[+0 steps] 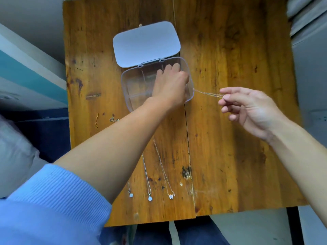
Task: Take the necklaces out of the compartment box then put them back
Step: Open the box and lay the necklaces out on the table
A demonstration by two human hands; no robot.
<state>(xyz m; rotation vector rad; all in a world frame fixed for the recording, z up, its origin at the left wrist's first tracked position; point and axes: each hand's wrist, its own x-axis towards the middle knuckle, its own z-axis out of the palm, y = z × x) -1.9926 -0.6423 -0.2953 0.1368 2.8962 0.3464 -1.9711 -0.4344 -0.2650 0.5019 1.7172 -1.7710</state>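
Left hand curled inside clear box, grip hidden. Right hand pinches chain. No legible writing.

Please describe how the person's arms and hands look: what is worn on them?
The left arm wears a light blue ribbed knit sleeve, pushed up so the forearm is bare. The right arm shows no sleeve. Both the left hand and right hand are bare; no gloves, rings or watch are visible.

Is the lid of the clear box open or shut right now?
Open. The lid is swung back on its hinge and lies flat on the table behind the clear box, whose compartments are exposed.
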